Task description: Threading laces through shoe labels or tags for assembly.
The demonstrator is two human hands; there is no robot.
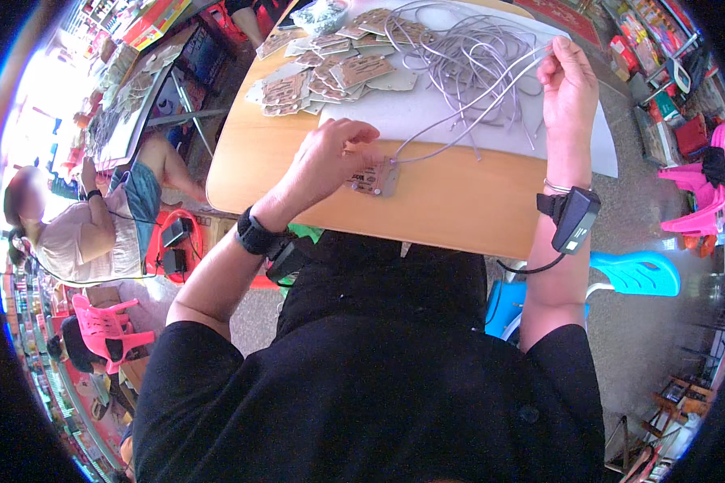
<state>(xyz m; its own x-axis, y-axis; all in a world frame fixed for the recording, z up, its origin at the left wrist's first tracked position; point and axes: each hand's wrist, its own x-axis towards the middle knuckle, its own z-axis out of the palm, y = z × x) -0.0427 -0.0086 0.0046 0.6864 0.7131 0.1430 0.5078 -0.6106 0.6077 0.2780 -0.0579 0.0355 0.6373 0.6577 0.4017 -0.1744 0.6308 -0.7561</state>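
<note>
My left hand (330,159) hovers over the front of the table, fingers loosely bent and apart, the lower fingertips blurred by motion. Beneath its fingertips lies a brown cardboard tag (372,180) on a pale backing; whether they touch it cannot be made out. A thin grey cord (439,148) runs from the tag's upper right corner toward the far right. Raised at the right side of the table, my right hand (570,80) pinches strands of grey cord between thumb and fingers. They lead back into a loose tangle of cords (467,60).
Brown tags (342,72) lie heaped at the far left of the wooden table (451,205), beside a bowl (318,16). A white sheet (524,149) lies under the cords. Left, a person (93,229) sits by another table. Blue (640,274) and pink chairs (705,185) stand right.
</note>
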